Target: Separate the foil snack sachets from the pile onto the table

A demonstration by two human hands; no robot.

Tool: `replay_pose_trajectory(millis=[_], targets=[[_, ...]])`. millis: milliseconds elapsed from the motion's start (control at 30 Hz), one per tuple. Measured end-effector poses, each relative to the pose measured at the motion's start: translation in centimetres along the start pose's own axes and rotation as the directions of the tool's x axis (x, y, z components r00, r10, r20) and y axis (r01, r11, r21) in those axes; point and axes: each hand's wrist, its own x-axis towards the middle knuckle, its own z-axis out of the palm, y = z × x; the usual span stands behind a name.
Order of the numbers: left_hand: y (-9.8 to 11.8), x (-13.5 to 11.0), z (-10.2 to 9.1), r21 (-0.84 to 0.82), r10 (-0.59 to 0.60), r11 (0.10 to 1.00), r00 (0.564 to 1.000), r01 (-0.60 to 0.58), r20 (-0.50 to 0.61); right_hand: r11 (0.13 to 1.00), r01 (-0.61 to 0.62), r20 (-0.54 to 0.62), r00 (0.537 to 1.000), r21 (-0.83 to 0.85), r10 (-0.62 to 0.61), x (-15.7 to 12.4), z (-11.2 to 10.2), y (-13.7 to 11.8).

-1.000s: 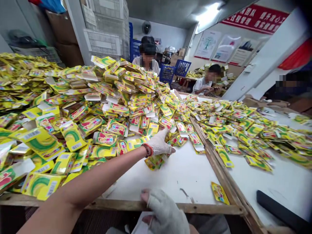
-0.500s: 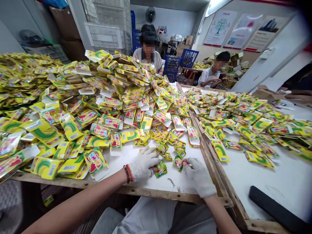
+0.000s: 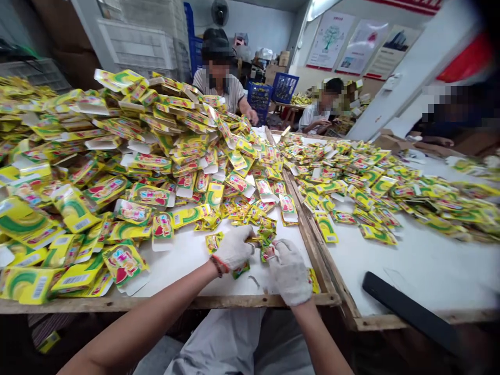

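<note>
Both my hands wear white knit gloves and work close together over the white tabletop (image 3: 183, 255) near its front edge. My left hand (image 3: 233, 249) is closed on small yellow-green sachets (image 3: 262, 238), with one sachet poking out beneath it. My right hand (image 3: 288, 266) pinches a sachet (image 3: 267, 253) at its fingertips, almost touching the left hand. A loose scatter of the same sachets lies just beyond my fingers. Behind them rises a big heap of flat yellow cartons (image 3: 148, 151) printed with green and red.
A wooden rail (image 3: 308, 234) divides my table from the right table, which is strewn with more packets (image 3: 375, 182). A long black object (image 3: 406, 310) lies at the right front. People sit at the far end (image 3: 219, 78) and at the right (image 3: 453, 117). Crates are stacked behind.
My left hand drew back from the pile with a bunch of sachets. My right hand rose from below the table edge to meet it. Both now handle sachets together near the front.
</note>
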Motion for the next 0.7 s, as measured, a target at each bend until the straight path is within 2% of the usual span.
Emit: replay_pose_trajectory(millis=[33, 100, 133, 167, 200, 233, 333, 400, 467, 567, 633, 700], targets=[[-0.3, -0.2, 0.0, -0.178, -0.001, 0.984, 0.999, 0.010, 0.052, 0.997, -0.009, 0.009, 1.000, 0.079, 0.009, -0.3, 0.1, -0.6], [-0.7, -0.7, 0.1, -0.529, -0.012, 0.840, 0.980, 0.118, 0.200, 0.957, -0.071, 0.065, 0.996, 0.283, 0.054, -0.6, 0.4, -1.6], [-0.8, -0.9, 0.1, -0.632, -0.019, 0.752, 0.964, 0.189, 0.267, 0.923, -0.116, 0.099, 0.991, 0.368, 0.086, -0.6, 0.6, -2.0], [-0.8, -1.2, 0.1, -0.671, -0.030, 0.702, 0.952, 0.236, 0.304, 0.891, -0.168, 0.130, 0.984, 0.423, 0.123, -0.5, 0.8, -2.2], [-0.7, -1.4, 0.0, -0.673, -0.047, 0.697, 0.953, 0.246, 0.300, 0.868, -0.218, 0.153, 0.974, 0.446, 0.166, -0.5, 0.9, -2.3], [-0.5, -1.6, 0.0, -0.649, -0.056, 0.730, 0.965, 0.215, 0.257, 0.853, -0.262, 0.168, 0.964, 0.451, 0.208, -0.3, 0.9, -2.3], [0.1, -2.0, 0.0, -0.492, -0.030, 0.869, 0.999, 0.047, 0.043, 0.814, -0.329, 0.180, 0.944, 0.479, 0.276, 0.0, 0.8, -2.0], [0.4, -2.0, 0.2, -0.483, -0.020, 0.875, 1.000, 0.027, 0.021, 0.779, -0.341, 0.200, 0.940, 0.526, 0.276, 0.0, 0.5, -1.8], [0.6, -1.9, 0.7, -0.580, -0.036, 0.810, 0.995, 0.085, 0.094, 0.743, -0.365, 0.231, 0.931, 0.561, 0.283, 0.0, 0.3, -1.7], [0.8, -1.8, 1.1, -0.732, -0.057, 0.653, 0.976, 0.196, 0.210, 0.714, -0.394, 0.276, 0.918, 0.578, 0.284, 0.0, -0.1, -1.9], [0.9, -1.8, 0.8, -0.786, -0.061, 0.566, 0.963, 0.250, 0.262, 0.737, -0.394, 0.283, 0.917, 0.549, 0.280, -0.1, -0.4, -2.0], [1.0, -2.0, 0.2, -0.782, -0.054, 0.565, 0.958, 0.263, 0.283, 0.795, -0.364, 0.289, 0.925, 0.484, 0.247, -0.2, -0.6, -1.7]])
